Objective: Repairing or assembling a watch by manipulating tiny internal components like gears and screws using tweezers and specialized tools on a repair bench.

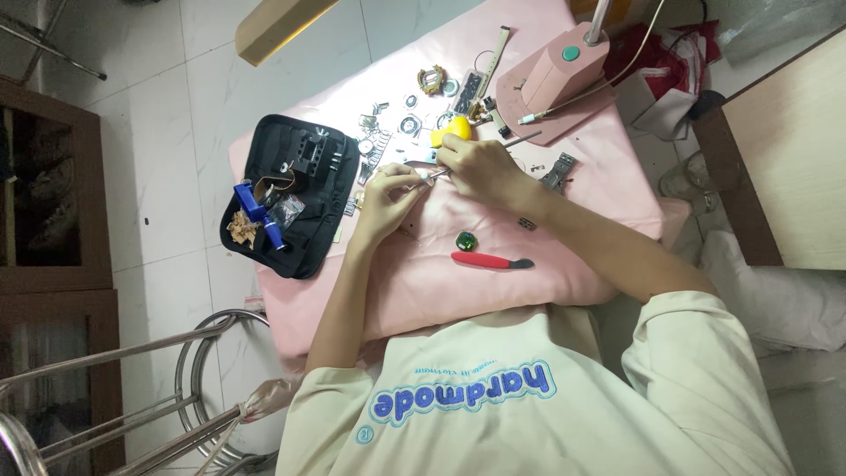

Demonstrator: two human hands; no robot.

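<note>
Pink cloth point(493, 291) under both hands; right hand point(480, 167) grips thin metal tool point(520, 138).

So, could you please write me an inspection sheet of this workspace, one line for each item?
Surface: pink cloth covering a small table.
Job's things: left hand pinches a small metal part; right hand holds a thin metal tool to it.
Clutter: open black tool case with a blue tool; red-handled knife; green gem-like piece; yellow object; scattered watch parts.
Hands: both bare, both closed on their things.
Cables: thin cord from the pink lamp base.
Surroundings: white tiled floor, metal stool frame, wooden cabinet.
</note>
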